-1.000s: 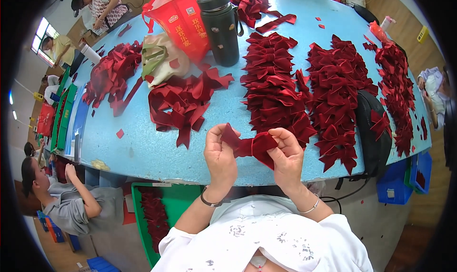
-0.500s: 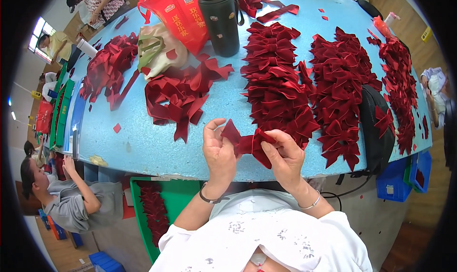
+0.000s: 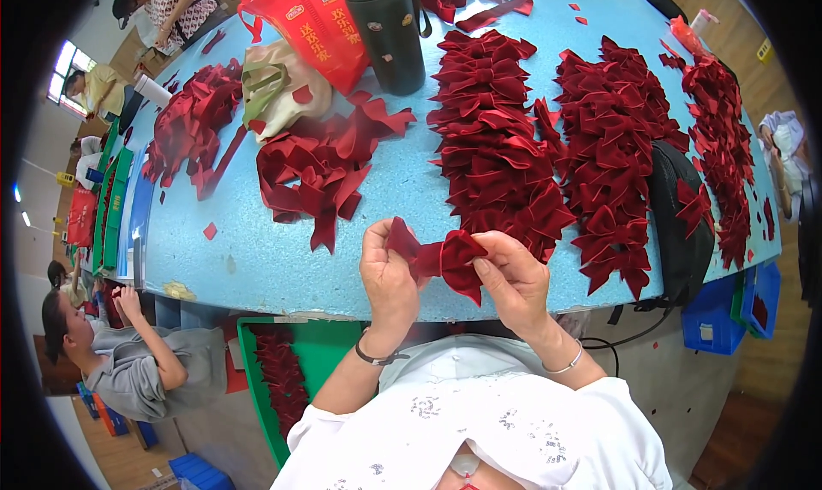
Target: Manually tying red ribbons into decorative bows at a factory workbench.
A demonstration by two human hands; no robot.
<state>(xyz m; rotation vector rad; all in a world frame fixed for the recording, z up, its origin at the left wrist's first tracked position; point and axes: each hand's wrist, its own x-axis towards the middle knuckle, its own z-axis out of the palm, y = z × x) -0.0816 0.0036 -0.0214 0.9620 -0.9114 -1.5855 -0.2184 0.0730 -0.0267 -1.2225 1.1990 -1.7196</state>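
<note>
A dark red velvet bow (image 3: 458,263) is held up between my two hands, over the front edge of the blue table. My left hand (image 3: 391,276) is closed on the bow's left end, whose pointed tail stands up past the fingers. Thumb and fingers of my right hand (image 3: 514,277) pinch the bow's right loop. Just beyond, stacked rows of finished red bows (image 3: 505,156) cover the table, with a second row of bows (image 3: 604,156) to their right. Loose red ribbon strips (image 3: 317,173) lie in a tangle beyond my left hand.
A dark bottle (image 3: 390,36), a red bag (image 3: 312,32) and a cream cloth pouch (image 3: 282,87) stand at the back. A black bag (image 3: 676,220) sits at the right edge. Left of my lap is a green bin (image 3: 321,353) with bows. A co-worker (image 3: 128,353) sits at left.
My right hand has shifted its pinch on the bow, and the right loop now faces up more roundly. My left hand keeps its hold. The whole view has shifted slightly.
</note>
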